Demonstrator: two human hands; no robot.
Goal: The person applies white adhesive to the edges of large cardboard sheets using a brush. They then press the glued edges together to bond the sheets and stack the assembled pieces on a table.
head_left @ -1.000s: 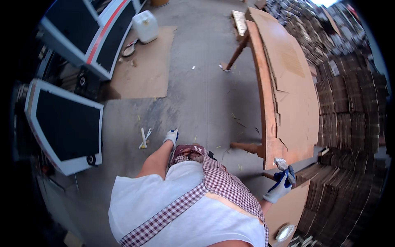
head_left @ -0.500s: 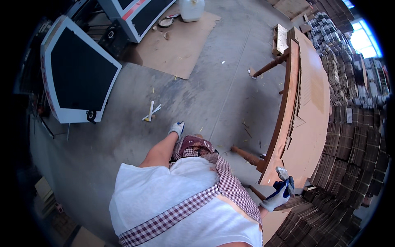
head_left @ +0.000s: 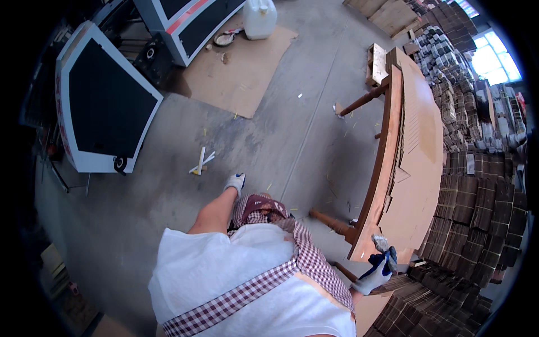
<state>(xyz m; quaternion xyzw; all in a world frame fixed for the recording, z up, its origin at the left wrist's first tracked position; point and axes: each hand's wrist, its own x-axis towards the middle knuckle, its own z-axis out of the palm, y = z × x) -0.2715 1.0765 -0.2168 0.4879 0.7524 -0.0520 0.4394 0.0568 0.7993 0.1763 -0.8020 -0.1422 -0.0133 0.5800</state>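
Observation:
My left hand (head_left: 236, 182), in a white and blue work glove, hangs low over the concrete floor beside my checked apron (head_left: 255, 209). Its fingers are too small and foreshortened to read, and I see nothing in it. On the right, my gloved right hand (head_left: 377, 275) is closed around a short tool with a greyish-white crusted head (head_left: 380, 242). That head sits at the near end of the wooden table (head_left: 375, 210), overlapping its corner; whether it touches cannot be told. Flat brown cardboard sheets (head_left: 418, 180) cover the tabletop.
Stacked, tied cardboard bundles (head_left: 466, 213) line the right. White strips (head_left: 201, 162) lie on the floor. At left stands a white-framed black panel unit (head_left: 109, 106). Beyond are a floor cardboard sheet (head_left: 241, 78), a shallow pan (head_left: 224, 39), a white jug (head_left: 260, 19) and a pallet (head_left: 376, 64).
The view has shifted slightly, so the table and bundles sit a little farther left and lower. My right hand keeps its hold on the tool, and my left hand still hangs low.

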